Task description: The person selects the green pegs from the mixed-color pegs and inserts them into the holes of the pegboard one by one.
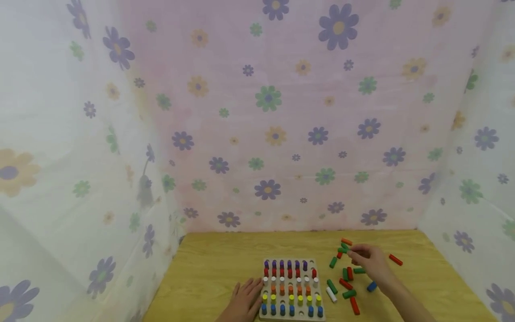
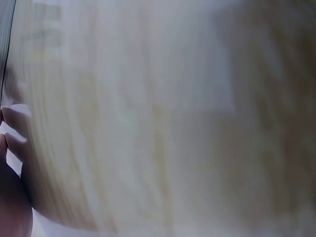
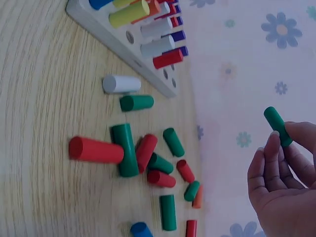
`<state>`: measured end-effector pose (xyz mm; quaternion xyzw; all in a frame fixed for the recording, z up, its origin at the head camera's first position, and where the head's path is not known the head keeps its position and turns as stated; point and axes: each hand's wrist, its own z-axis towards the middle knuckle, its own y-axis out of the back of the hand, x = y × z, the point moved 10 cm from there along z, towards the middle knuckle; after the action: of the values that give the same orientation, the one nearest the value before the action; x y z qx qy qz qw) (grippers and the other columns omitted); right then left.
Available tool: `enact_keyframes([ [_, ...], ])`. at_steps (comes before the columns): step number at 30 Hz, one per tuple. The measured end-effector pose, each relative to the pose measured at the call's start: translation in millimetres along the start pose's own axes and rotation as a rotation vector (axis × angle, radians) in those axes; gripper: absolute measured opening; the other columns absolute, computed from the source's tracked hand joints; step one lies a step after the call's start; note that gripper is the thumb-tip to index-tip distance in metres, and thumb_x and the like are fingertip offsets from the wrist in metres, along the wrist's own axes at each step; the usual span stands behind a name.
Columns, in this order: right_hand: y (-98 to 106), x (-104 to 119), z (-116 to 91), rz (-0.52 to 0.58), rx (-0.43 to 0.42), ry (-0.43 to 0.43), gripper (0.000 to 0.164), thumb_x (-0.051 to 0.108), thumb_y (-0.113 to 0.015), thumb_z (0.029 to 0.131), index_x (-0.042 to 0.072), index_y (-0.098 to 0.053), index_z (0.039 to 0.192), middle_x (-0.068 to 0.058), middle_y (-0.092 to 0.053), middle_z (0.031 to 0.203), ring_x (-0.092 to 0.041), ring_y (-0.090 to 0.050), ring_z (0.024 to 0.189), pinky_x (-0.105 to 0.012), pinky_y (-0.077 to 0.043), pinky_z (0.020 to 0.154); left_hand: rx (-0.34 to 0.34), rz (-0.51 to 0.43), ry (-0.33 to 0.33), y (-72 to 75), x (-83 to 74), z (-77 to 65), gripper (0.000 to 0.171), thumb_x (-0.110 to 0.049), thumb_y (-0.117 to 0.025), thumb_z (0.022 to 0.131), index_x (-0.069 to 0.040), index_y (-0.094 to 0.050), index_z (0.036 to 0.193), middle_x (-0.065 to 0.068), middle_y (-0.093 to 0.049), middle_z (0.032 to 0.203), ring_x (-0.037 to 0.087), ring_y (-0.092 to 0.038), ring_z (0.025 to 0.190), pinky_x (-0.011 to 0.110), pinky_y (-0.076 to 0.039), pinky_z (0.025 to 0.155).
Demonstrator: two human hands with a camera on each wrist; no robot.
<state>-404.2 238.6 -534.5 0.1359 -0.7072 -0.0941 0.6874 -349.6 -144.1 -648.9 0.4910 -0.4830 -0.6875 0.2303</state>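
Observation:
In the head view, my left hand [image 1: 244, 300] lies flat on the table, its fingertips at the left edge of a wooden pegboard [image 1: 293, 318]. Rows of purple, red, white, orange, yellow and blue pegs stand in the board, with a few holes bare. My right hand [image 1: 372, 264] is raised over the loose pegs at the right. Between thumb and fingertips it pinches a green peg [image 3: 277, 126], held tilted in the right wrist view. The left wrist view is blurred, with only part of the left hand [image 2: 15, 192] at its edge.
Loose pegs lie scattered right of the board: a white peg [image 1: 331, 294], several green and red ones, a blue peg [image 1: 372, 286] below the right hand and an orange peg [image 1: 346, 241] at the back. Flowered curtains [image 1: 297, 112] enclose the wooden table [image 1: 193, 277] behind and at both sides.

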Motion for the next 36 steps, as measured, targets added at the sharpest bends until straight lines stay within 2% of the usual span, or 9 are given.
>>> enact_keyframes([
  [8,-20.1,9.6,-2.7,-0.007,0.01,-0.01,0.037,0.025,-0.068,0.101,-0.004,-0.064,0.124,-0.013,-0.071,0.111,-0.02,-0.068,0.092,-0.041,-0.06,0.084,0.031,0.005,0.016,-5.4,-2.6,-0.5,0.059,-0.05,-0.034,0.11,-0.017,-0.044,0.158,0.003,-0.043,0.161,0.036,-0.035,0.149,0.075,-0.023,0.112],
  [13,-36.9,17.6,-2.5,-0.023,0.052,0.04,0.037,0.028,-0.067,0.102,-0.002,-0.065,0.122,-0.01,-0.07,0.108,-0.021,-0.068,0.092,-0.04,-0.06,0.085,0.026,-0.011,0.014,-2.9,-3.4,0.7,0.057,-0.048,-0.037,0.11,-0.015,-0.047,0.155,0.005,-0.046,0.159,0.039,-0.037,0.147,0.077,-0.024,0.11],
  [15,-42.9,20.8,-3.5,-0.03,0.061,0.064,0.034,0.026,-0.067,0.102,-0.002,-0.065,0.12,-0.009,-0.07,0.103,-0.021,-0.068,0.09,-0.035,-0.059,0.082,0.036,-0.002,0.022,-5.4,-2.1,1.0,0.057,-0.048,-0.039,0.11,-0.015,-0.049,0.155,0.005,-0.046,0.158,0.039,-0.038,0.147,0.077,-0.024,0.11],
  [19,-49.6,29.8,-3.7,-0.063,0.019,0.123,0.024,0.02,-0.069,0.1,-0.001,-0.069,0.113,-0.006,-0.071,0.093,-0.017,-0.068,0.08,-0.027,-0.059,0.073,0.048,0.007,0.032,-10.3,-0.7,2.2,0.058,-0.05,-0.038,0.109,-0.016,-0.048,0.155,0.003,-0.045,0.159,0.038,-0.037,0.147,0.076,-0.025,0.11],
  [23,-59.7,38.9,-0.4,-0.059,0.003,0.171,0.023,0.017,-0.069,0.099,-0.002,-0.07,0.113,-0.006,-0.071,0.092,-0.015,-0.068,0.077,-0.027,-0.058,0.068,0.05,-0.011,0.039,-9.0,-0.3,2.5,0.058,-0.05,-0.038,0.109,-0.017,-0.047,0.156,0.002,-0.044,0.16,0.036,-0.035,0.149,0.075,-0.023,0.111],
  [26,-69.5,43.9,2.1,-0.047,0.024,0.192,0.024,0.017,-0.069,0.1,-0.002,-0.069,0.115,-0.007,-0.071,0.095,-0.015,-0.068,0.077,-0.029,-0.057,0.065,0.069,-0.015,0.057,-6.0,0.1,1.8,0.058,-0.05,-0.038,0.109,-0.017,-0.046,0.157,0.001,-0.042,0.161,0.035,-0.034,0.15,0.075,-0.022,0.111],
  [30,-80.2,49.5,6.9,-0.038,0.056,0.223,0.026,0.019,-0.068,0.101,-0.002,-0.068,0.115,-0.008,-0.071,0.097,-0.016,-0.068,0.08,-0.028,-0.058,0.07,0.062,-0.023,0.063,-0.7,0.5,2.6,0.06,-0.053,-0.036,0.109,-0.018,-0.045,0.157,0.0,-0.042,0.161,0.036,-0.034,0.15,0.076,-0.021,0.111],
  [32,-84.1,48.5,8.3,-0.037,0.065,0.226,0.026,0.02,-0.068,0.1,-0.001,-0.068,0.115,-0.008,-0.071,0.098,-0.02,-0.069,0.083,-0.027,-0.059,0.073,0.042,-0.03,0.045,1.0,-0.6,2.1,0.06,-0.053,-0.034,0.11,-0.017,-0.044,0.157,0.002,-0.042,0.161,0.037,-0.034,0.149,0.077,-0.021,0.11],
  [36,-93.7,43.8,10.0,-0.031,0.087,0.21,0.026,0.022,-0.069,0.1,0.001,-0.069,0.115,-0.011,-0.07,0.099,-0.029,-0.069,0.088,-0.035,-0.06,0.077,0.03,-0.052,0.028,2.1,-1.4,0.3,0.06,-0.051,-0.034,0.11,-0.016,-0.045,0.157,0.004,-0.042,0.161,0.04,-0.034,0.148,0.078,-0.019,0.11],
])
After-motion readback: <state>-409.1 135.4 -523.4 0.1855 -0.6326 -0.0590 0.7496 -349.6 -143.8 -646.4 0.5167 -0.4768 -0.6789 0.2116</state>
